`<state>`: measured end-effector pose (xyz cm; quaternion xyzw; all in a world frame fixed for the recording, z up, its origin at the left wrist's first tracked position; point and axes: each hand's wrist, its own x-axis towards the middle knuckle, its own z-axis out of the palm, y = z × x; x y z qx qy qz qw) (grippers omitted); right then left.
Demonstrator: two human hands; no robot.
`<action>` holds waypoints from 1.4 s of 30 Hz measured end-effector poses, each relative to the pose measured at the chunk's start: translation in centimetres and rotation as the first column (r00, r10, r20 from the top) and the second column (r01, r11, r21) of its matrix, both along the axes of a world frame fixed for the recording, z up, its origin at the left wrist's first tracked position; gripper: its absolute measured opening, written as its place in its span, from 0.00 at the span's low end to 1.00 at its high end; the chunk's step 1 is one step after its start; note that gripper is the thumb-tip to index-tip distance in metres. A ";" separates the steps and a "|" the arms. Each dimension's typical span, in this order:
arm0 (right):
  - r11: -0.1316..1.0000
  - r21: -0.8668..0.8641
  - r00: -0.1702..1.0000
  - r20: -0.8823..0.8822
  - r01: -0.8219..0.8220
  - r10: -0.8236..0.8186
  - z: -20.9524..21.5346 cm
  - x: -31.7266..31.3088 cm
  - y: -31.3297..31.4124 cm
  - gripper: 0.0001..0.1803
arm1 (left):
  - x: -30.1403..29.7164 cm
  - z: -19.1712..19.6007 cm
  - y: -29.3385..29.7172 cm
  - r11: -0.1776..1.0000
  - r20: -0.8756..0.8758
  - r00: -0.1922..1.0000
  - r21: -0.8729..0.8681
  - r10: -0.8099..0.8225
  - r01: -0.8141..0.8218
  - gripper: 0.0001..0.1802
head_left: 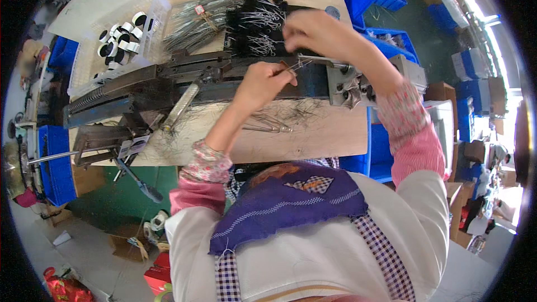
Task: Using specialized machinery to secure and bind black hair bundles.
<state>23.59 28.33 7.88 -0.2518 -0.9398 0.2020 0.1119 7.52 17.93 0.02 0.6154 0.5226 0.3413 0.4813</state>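
Head view: thin wire piece (302, 62) at fingertips of left hand (264, 85), apparently pinched between thumb and finger. Sits just right of left hand, above dark steel fixture (184, 81), short of metal end block (338, 81) farther right. Right hand (306, 32) above and right of left hand, motion-blurred, fingers curled; cannot tell if grasping anything. Just left of right hand: black-bristled brushes (262, 19) with bare looped wire ends. Farther left, beyond left hand: bundle of straight wires (193, 22). Near side of left hand, on tabletop (324, 140): looped wires (268, 122) plus loose bristles (296, 109).

Looks like steadying wire at fixture with left, free-handling with right. To do well: pinch lightly, near the end, enough to stop roll but not kink. Line wire up with end block before loading sideways. Rest left wrist on near side of fixture for a steady pinch. Bring right hand in from above, clear of left fingertips. Watch for snagging looped ends beside right hand; lift singly, by bare wire, not bristles. Brush stray bristles away from left hand's side, to avoid trapping under wire. Probably springy, so ease off gradually.
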 end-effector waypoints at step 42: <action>0.801 0.164 0.794 0.122 0.575 -0.595 -14.2 -0.6 -5.3 0.15 | -16.9 -5.7 -13.8 0.475 0.458 0.278 -0.399 0.844 -0.785 0.18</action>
